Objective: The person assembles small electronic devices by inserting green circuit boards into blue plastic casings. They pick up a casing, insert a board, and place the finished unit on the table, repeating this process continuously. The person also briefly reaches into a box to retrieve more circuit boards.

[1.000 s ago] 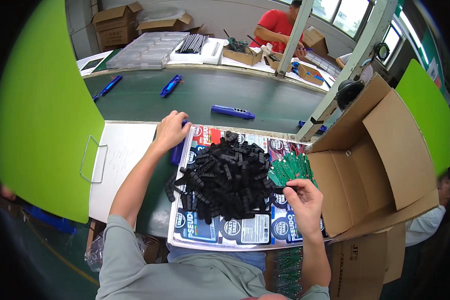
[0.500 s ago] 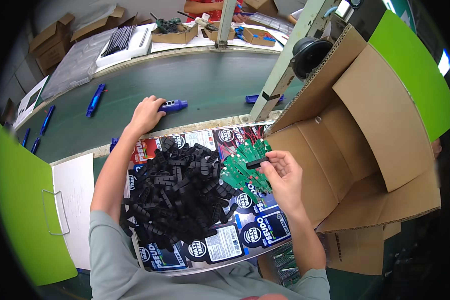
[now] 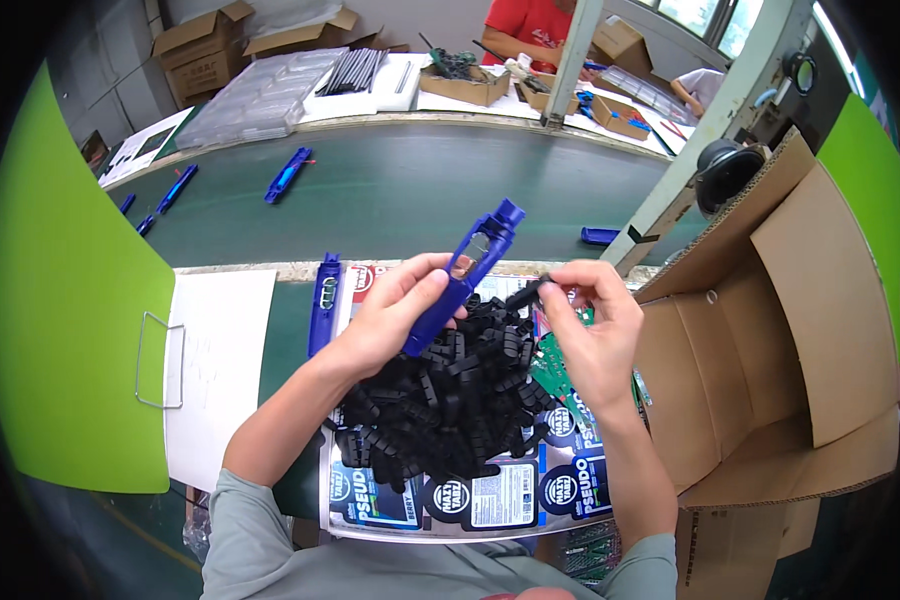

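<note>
The windowed blue casing (image 3: 452, 297) had been lifted off the green conveyor belt (image 3: 410, 190) and was gripped by the left hand (image 3: 392, 312), long axis slanted away and rightward (windowed end farther out), while just to its right, apart, a slim black strip (image 3: 526, 294) was pinched by the right hand (image 3: 598, 328).

open cardboard box (image 3: 835, 300) at right, pale slanted post (image 3: 701, 140), round black device (image 3: 725, 176) beside it, lime-green panel (image 3: 80, 300) at left, white board (image 3: 220, 370), clear plastic trays (image 3: 255, 105) across the back, dark rods (image 3: 352, 72), brown carton (image 3: 202, 65), person in red (image 3: 522, 32)
</note>
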`<control>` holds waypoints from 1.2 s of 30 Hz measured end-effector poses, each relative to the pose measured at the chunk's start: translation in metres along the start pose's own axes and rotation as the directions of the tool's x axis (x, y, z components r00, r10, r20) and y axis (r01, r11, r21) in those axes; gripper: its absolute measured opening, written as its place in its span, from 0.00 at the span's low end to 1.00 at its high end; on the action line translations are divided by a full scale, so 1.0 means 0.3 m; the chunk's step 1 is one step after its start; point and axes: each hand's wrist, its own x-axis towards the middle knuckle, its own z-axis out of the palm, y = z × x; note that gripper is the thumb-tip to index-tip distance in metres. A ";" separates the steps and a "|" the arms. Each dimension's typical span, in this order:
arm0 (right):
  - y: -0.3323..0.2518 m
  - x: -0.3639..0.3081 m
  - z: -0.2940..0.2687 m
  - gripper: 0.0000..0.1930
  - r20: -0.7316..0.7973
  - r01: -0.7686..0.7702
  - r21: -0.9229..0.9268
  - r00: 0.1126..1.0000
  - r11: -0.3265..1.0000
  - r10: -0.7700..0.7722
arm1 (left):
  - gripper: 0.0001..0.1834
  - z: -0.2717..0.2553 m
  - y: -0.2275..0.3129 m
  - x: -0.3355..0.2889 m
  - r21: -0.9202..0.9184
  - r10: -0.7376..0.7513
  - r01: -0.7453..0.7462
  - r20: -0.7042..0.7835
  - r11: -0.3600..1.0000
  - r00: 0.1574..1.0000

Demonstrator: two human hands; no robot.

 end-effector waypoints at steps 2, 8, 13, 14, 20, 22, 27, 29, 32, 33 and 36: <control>-0.050 0.033 0.063 0.06 0.008 0.167 -0.113 0.986 0.979 -0.167 | 0.23 0.004 0.006 -0.026 -0.013 -0.014 0.014 0.004 1.000 1.000; -0.060 0.052 0.187 0.06 0.034 0.278 -0.303 0.959 0.912 -0.281 | 0.23 0.005 0.035 -0.085 -0.020 0.015 -0.016 -0.036 1.000 0.999; -0.098 0.027 0.209 0.07 0.039 0.321 -0.432 0.940 0.843 -0.338 | 0.17 0.029 0.029 -0.090 0.155 0.144 -0.116 -0.182 0.981 0.973; -0.101 0.022 0.199 0.09 0.053 0.318 -0.457 0.942 0.831 -0.332 | 0.16 0.034 0.033 -0.092 0.209 0.167 -0.126 -0.191 0.970 0.967; -0.133 0.000 0.151 0.31 -0.111 0.196 -0.324 0.964 0.926 -0.242 | 0.10 0.073 0.040 -0.116 0.546 0.464 -0.287 -0.217 0.787 0.859; -0.143 -0.005 0.139 0.25 -0.053 0.096 -0.107 0.993 0.990 -0.102 | 0.09 0.077 0.044 -0.136 0.680 0.517 -0.263 -0.199 0.685 0.832; -0.122 -0.057 0.127 0.15 0.062 -0.049 0.067 0.997 0.997 0.045 | 0.11 0.132 0.060 -0.164 0.800 0.602 -0.307 -0.082 0.515 0.795; -0.145 -0.069 0.131 0.15 0.036 0.035 0.010 0.999 0.999 -0.036 | 0.14 0.147 0.070 -0.173 0.824 0.629 -0.339 -0.028 0.454 0.777; -0.146 -0.078 0.133 0.18 0.116 0.002 0.038 0.993 0.999 -0.006 | 0.11 0.108 0.062 -0.186 0.823 0.609 -0.353 0.010 0.446 0.793; -0.141 -0.079 0.121 0.20 0.158 0.008 0.104 0.987 0.995 -0.024 | 0.11 0.116 0.066 -0.199 0.768 0.550 -0.328 -0.038 0.550 0.834; -0.104 -0.076 0.035 0.28 0.223 0.038 0.146 0.972 0.989 -0.070 | 0.09 0.117 0.088 -0.231 0.744 0.499 -0.252 -0.124 0.619 0.858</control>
